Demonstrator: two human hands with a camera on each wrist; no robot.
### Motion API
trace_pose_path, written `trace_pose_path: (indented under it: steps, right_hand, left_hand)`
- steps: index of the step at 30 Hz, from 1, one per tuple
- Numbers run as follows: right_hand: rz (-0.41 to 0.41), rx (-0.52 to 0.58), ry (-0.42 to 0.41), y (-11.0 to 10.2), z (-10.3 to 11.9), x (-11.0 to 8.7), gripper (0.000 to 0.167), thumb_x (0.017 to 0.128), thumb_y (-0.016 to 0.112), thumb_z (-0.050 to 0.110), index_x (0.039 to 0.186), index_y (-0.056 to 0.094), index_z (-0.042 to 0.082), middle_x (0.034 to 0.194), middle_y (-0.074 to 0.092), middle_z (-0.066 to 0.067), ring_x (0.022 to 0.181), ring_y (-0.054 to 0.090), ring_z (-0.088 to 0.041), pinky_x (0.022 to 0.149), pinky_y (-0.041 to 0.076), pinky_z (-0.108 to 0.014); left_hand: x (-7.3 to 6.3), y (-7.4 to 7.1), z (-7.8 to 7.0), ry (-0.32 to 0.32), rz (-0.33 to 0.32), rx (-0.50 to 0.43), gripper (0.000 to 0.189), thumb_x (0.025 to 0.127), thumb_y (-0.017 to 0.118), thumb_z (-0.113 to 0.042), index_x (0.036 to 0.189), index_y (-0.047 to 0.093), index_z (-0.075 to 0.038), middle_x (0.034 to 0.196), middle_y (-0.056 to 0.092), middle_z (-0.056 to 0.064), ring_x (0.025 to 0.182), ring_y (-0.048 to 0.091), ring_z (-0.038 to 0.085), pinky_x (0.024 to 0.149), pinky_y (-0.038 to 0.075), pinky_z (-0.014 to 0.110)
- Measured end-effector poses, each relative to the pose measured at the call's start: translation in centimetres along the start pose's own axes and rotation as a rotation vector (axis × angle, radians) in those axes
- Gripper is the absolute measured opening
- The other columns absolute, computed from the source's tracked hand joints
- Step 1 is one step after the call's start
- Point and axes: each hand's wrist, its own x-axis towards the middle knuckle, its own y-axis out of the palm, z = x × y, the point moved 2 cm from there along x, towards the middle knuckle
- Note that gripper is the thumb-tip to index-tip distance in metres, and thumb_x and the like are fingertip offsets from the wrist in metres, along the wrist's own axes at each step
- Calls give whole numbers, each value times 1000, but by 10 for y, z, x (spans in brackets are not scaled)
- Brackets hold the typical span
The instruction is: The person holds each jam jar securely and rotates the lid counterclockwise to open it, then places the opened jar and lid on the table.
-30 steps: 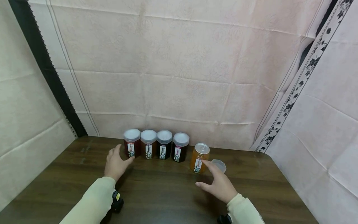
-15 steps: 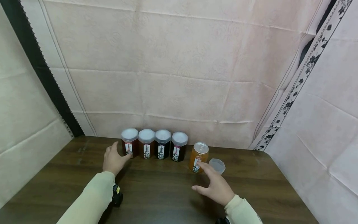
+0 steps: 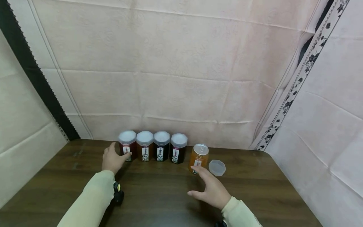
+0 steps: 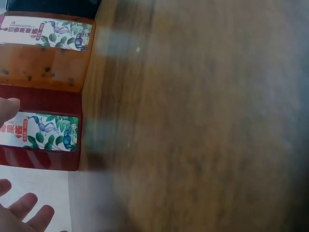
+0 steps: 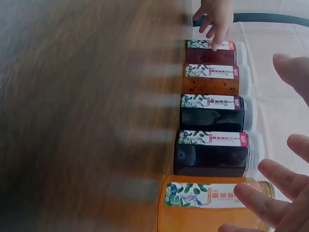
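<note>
My left hand is at the left end of a row of jars, beside a dark red jar with a white cap. Its thumb lies across the front of that jar's label; whether it touches is unclear. In the left wrist view the other fingers stay spread, apart from the jar's side. My right hand hovers in front of an orange jar with a silver ring-pull top. Its fingers are spread and hide part of the label. A clear octagonal cap lies on the table right of this jar.
Right of the red jar stand an amber jar with dark specks, a near-black jar and a dark purple jar, all white-capped. Pale cloth hangs behind and beside the wooden table.
My right hand has drifted left across the front of the orange jar. My left thumb has come further over the red jar's label. The head view has shifted slightly; the jars stay in place.
</note>
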Motion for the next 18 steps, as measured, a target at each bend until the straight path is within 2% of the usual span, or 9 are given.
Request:
trace_pose_path:
  steps: [6,13,18]
  right_hand:
    - [26,-11,-3,6,4,1,78,77,80,38,142,45,13,144,47,-9,133,44,-29,102,41,-51]
    - [59,-5,9,9,7,4,79,77,80,38,144,43,15,146,45,-2,138,37,-27,107,38,-49]
    - [72,14,7,10,8,4,79,78,79,38,144,43,15,147,44,-1,137,39,-25,106,39,-48]
  left_hand:
    - [5,3,-3,-12,27,-32,96,84,70,-43,149,18,4,145,24,36,132,27,52,103,28,68]
    - [9,6,-4,-19,19,-72,94,83,72,-40,149,20,3,143,28,34,131,29,50,104,28,67]
    - [9,7,-6,-35,30,-82,97,82,72,-41,150,18,2,143,28,34,132,28,50,105,29,66]
